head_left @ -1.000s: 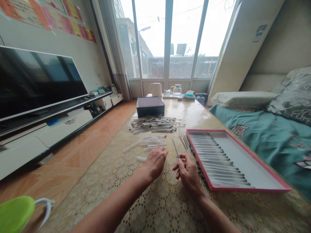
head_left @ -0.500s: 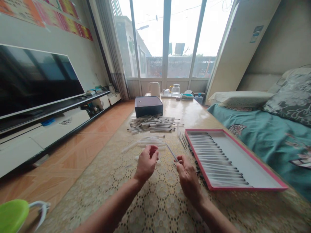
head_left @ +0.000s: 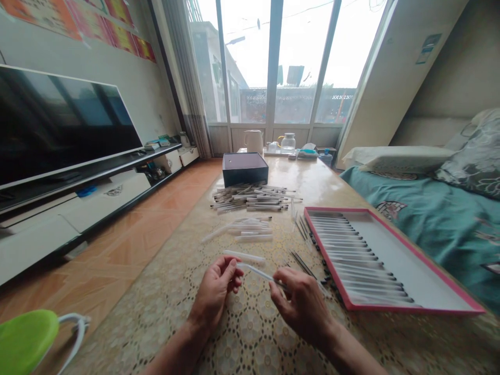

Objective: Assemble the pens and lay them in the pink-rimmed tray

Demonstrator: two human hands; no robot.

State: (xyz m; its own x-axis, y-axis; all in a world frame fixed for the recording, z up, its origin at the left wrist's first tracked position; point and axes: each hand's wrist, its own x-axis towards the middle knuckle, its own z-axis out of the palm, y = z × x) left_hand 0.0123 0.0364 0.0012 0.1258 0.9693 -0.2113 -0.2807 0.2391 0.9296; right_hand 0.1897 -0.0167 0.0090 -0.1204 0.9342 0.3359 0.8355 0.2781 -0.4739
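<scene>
Holds slim white tube [head_left: 255, 270], centre of clock: pinches one end with left hand [head_left: 216, 281] at 9 o'clock, grips the other in right hand [head_left: 302, 294] at 3. Apart from each other, linked only by the tube. Just past at 12: spare tube [head_left: 246, 256]; farther out, tube cluster [head_left: 253, 230], heap of dark-tipped sticks [head_left: 258, 200], then dark box [head_left: 245, 172] right behind. At 1, just beyond right knuckles: dark rods [head_left: 303, 263]. In the way at 3: pink-rimmed tray [head_left: 390, 247], part-filled with a row of sticks, small black pieces along near wall. At table's far end, 12 to 1: pitcher [head_left: 253, 140], glass jug [head_left: 288, 142]. Edges of table [head_left: 312, 182]: one from 11 to 8, green seat [head_left: 29, 338] outside; other from 1 to 4, teal bedding [head_left: 441, 229] alongside. Toward 6, between forearms: patterned tablecloth [head_left: 250, 333].
</scene>
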